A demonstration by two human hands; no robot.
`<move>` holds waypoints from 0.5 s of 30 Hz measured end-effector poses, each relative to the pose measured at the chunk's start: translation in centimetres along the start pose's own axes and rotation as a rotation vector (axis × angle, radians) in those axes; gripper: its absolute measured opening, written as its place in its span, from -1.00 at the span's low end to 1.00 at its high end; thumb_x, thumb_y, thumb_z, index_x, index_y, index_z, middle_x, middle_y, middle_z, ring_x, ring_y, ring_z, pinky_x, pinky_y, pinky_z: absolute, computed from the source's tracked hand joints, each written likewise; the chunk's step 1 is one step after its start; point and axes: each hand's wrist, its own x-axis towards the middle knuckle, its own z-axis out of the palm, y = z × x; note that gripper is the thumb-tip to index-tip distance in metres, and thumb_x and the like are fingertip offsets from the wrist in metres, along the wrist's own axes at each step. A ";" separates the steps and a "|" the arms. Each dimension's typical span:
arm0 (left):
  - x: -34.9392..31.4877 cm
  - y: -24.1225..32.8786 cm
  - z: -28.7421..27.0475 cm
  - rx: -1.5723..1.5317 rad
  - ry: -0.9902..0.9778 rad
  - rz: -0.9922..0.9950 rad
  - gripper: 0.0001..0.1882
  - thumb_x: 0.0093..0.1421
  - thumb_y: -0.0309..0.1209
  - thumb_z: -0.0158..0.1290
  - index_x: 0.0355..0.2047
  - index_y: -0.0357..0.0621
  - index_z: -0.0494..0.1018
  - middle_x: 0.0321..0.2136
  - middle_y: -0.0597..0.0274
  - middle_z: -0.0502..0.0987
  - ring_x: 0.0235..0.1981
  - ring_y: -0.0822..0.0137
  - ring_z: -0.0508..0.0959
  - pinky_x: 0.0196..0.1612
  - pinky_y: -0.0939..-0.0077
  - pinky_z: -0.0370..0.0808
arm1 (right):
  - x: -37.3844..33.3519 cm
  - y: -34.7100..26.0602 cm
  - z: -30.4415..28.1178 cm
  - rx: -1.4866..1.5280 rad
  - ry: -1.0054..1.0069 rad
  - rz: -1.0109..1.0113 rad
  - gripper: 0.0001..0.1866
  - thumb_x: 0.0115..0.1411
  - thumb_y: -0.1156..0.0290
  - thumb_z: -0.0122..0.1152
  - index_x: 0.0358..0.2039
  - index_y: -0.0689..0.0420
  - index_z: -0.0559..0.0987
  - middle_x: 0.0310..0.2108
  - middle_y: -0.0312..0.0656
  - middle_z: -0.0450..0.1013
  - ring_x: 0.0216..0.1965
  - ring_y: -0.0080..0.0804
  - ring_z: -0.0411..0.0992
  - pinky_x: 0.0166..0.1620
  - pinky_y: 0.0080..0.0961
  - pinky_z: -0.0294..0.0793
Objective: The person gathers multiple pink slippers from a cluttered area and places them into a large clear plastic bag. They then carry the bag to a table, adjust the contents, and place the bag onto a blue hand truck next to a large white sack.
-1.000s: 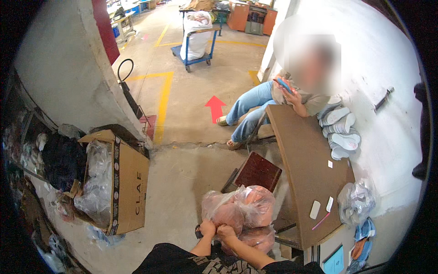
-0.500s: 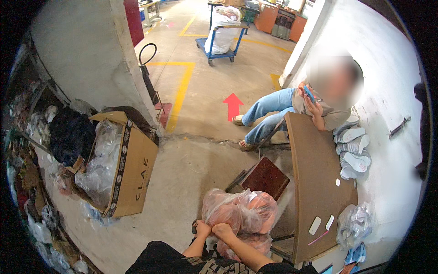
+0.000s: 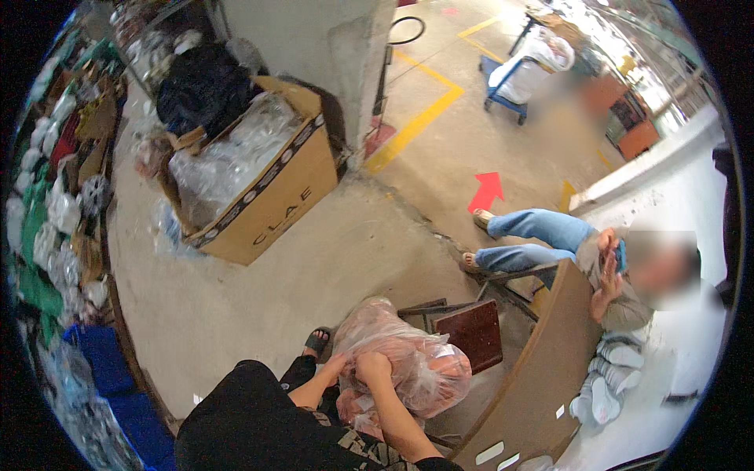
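Note:
A clear plastic bag (image 3: 397,334) filled with pinkish-orange, rounded things sits low in front of my legs. My right hand (image 3: 373,367) is closed in a fist on the bag's film. Close by on its left, my left hand (image 3: 336,366) grips the same film, its fingers partly hidden. Another part of the bagged load (image 3: 365,420) shows below my right forearm; whether it is a separate bag I cannot tell. What exactly lies inside the plastic is too blurred to name.
A dark red stool (image 3: 471,336) stands just beyond the bag, beside a brown table (image 3: 522,392). A seated person (image 3: 550,235) holds a phone. At left are a carton (image 3: 275,200) of clear plastic and piled bags (image 3: 63,212). A blue trolley (image 3: 506,106) stands farther off.
My view has swung left and tilted, so the carton and stool appear farther right. Both hands keep their grip, now closer against the bag, whose film looks more drawn out toward them.

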 end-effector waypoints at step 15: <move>-2.4 3.3 0.2 0.038 -0.068 0.029 -0.48 0.33 -0.19 0.10 0.18 -0.24 0.37 -0.03 0.21 0.53 -0.02 0.35 0.44 0.09 0.38 0.37 | 7.8 -0.2 -2.3 -0.131 -0.271 0.066 -0.64 -0.01 0.04 0.35 -0.36 0.06 0.75 -0.28 0.03 0.63 -0.24 -0.02 0.63 -0.13 -0.15 0.60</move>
